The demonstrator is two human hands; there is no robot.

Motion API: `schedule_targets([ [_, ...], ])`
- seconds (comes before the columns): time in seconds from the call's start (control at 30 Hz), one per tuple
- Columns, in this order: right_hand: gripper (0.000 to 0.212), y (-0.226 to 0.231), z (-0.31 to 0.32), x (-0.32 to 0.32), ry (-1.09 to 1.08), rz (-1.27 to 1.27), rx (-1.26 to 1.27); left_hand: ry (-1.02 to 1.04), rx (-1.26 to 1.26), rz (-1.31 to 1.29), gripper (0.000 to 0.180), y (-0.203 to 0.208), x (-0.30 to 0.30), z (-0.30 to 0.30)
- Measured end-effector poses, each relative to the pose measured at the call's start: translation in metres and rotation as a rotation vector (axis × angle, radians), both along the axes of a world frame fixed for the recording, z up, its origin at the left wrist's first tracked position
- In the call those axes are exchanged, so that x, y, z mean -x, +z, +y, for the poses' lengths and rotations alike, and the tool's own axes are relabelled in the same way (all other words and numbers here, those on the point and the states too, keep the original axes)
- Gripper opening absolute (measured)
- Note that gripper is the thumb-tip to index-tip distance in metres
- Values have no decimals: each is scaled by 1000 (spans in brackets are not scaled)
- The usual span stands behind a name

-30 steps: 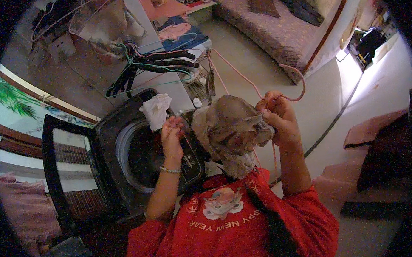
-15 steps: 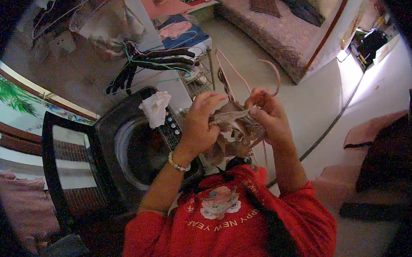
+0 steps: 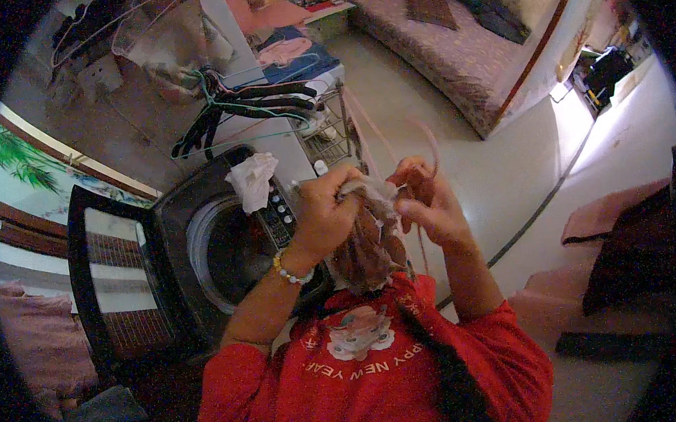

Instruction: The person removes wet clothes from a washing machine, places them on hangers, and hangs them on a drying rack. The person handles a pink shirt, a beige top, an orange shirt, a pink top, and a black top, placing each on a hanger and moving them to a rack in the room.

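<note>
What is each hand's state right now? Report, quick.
Left hand: closed, holding the brownish cloth.
Right hand: closed on the pink hanger; whether it also grips the cloth cannot be told.

A home, with a laundry corner sharing the room: a top-loading washer point(image 3: 175, 237) with its lid point(image 3: 119, 262) raised, hangers point(image 3: 217, 111) bunched beyond it, and across the floor point(image 3: 517, 177) a bed point(image 3: 429, 60) bearing a cushion point(image 3: 431, 9) on its patterned cover.
</note>
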State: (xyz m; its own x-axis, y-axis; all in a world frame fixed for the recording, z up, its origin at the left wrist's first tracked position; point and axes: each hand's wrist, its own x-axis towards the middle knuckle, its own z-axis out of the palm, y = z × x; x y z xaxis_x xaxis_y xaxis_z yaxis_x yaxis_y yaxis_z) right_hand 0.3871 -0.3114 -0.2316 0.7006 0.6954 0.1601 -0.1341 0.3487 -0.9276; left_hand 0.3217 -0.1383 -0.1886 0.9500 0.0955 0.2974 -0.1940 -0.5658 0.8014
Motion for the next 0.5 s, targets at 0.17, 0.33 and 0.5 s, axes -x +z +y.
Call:
schedule_targets([
  [0.17,42,-21,13,12,-53,-130,47,63,105,-167,22,1,-1,17],
  [0.33,33,5,-12,-3,-251,-24,-12,64,481,-72,39,3,11,47],
  [0.5,34,27,-16,-12,-245,-72,-71,-244,-105,-62,37,-19,12,71],
])
